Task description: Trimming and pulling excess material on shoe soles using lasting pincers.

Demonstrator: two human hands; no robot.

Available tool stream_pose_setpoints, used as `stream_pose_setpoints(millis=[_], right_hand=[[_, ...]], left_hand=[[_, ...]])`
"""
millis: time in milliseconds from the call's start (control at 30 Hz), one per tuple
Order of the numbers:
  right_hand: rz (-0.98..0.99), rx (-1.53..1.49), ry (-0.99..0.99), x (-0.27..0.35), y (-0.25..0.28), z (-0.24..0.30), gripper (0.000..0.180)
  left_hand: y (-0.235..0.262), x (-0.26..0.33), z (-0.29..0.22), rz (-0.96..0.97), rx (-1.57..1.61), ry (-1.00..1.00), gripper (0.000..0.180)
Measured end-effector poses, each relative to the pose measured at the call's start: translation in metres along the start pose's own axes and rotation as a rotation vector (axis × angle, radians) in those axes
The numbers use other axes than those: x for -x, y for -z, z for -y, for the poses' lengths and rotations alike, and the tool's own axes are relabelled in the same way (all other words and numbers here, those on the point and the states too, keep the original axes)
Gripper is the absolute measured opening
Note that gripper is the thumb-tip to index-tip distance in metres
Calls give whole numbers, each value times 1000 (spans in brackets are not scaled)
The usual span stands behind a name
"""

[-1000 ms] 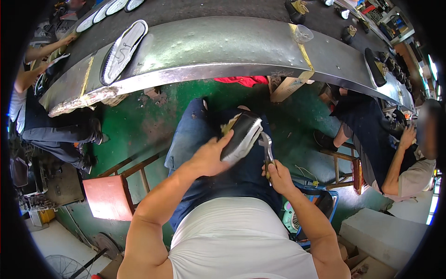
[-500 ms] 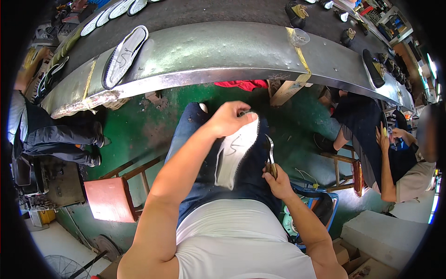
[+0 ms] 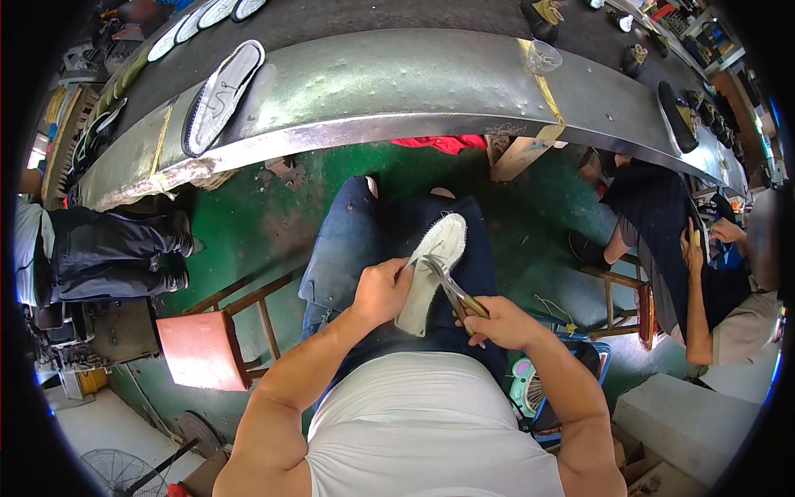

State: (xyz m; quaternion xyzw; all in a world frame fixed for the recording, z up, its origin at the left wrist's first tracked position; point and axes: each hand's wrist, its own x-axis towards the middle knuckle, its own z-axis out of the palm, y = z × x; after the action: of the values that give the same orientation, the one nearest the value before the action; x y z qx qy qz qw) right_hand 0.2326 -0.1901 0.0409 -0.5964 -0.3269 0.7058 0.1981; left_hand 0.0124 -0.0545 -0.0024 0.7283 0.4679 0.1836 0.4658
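A shoe (image 3: 419,300) rests across my lap, its pale sole side facing up and dark stitching along its edge. My left hand (image 3: 383,291) is closed on its left edge, thumb against the pale face. In my right hand (image 3: 502,323) are metal pincers (image 3: 457,296), gripped by the handles. Their curved jaws meet the middle of the sole side; whether they bite on anything is too small to tell. On the bench edge in front of me lies a similar shoe (image 3: 220,101), pale side up with a dark squiggle.
A metal-edged workbench (image 3: 356,79) spans the front, with several pale soles (image 3: 195,23) at far left and dark shoes (image 3: 677,116) at right. A clear cup (image 3: 544,56) stands on it. Left is a stool (image 3: 201,349); a seated co-worker (image 3: 662,224) works at right.
My left hand has moved from the shoe's far end down to its left side. The pincers have come in from the right onto the sole side. The shoe now lies lower on my lap.
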Motion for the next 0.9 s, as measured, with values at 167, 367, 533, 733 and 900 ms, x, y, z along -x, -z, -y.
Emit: stream_pose_setpoints(millis=[167, 367, 533, 733, 900], right_hand=[[-53, -55, 60, -6, -5, 9, 22], [-199, 216, 156, -1, -17, 9, 16], [-30, 65, 23, 11, 11, 19, 12], [123, 144, -176, 16, 44, 75, 24], [55, 1089, -78, 0, 32, 115, 28]], left_hand=[[-2, 4, -9, -18, -54, -166, 15], [-1, 2, -10, -31, 6, -161, 11], [-7, 4, -9, -59, -100, -341, 10], [-8, 5, -22, -9, -205, -386, 19], [-48, -14, 31, 244, 600, 144, 57]])
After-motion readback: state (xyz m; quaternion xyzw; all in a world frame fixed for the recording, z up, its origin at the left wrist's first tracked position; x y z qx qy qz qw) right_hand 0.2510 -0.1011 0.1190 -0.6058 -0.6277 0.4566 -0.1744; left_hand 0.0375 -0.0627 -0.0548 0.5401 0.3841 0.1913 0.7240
